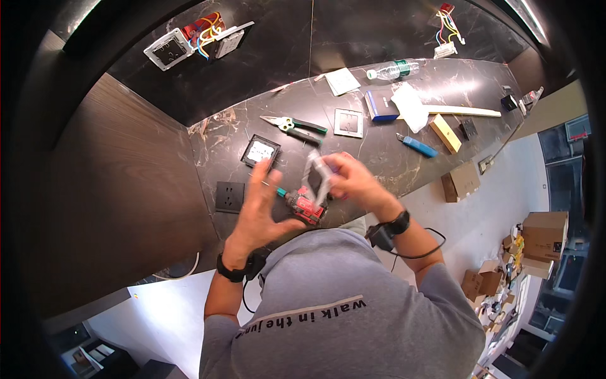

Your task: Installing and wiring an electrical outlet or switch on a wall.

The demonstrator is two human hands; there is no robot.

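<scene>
My right hand [353, 182] pinches a pale square socket frame [317, 180], blurred by motion, above the counter. Fingers spread, my left hand [255, 211] hovers with nothing in it. Below and between the hands lies a red cordless drill [309, 207] with a teal tip, partly covered by the frame. A black faceplate with a white label [261, 151] rests just beyond my left fingertips. To the left of that hand is a black socket plate [230, 197]. Green-handled pliers [303, 129] and a grey square frame [348, 122] lie farther back.
Wired sockets hang from wall boxes at left [169, 50] and right [445, 49]. Along the counter lie a water bottle [394, 70], a blue-and-white box [380, 105], a plastic bag [410, 108], a yellow box [445, 134] and a blue utility knife [418, 146]. Cardboard boxes [462, 182] stand right.
</scene>
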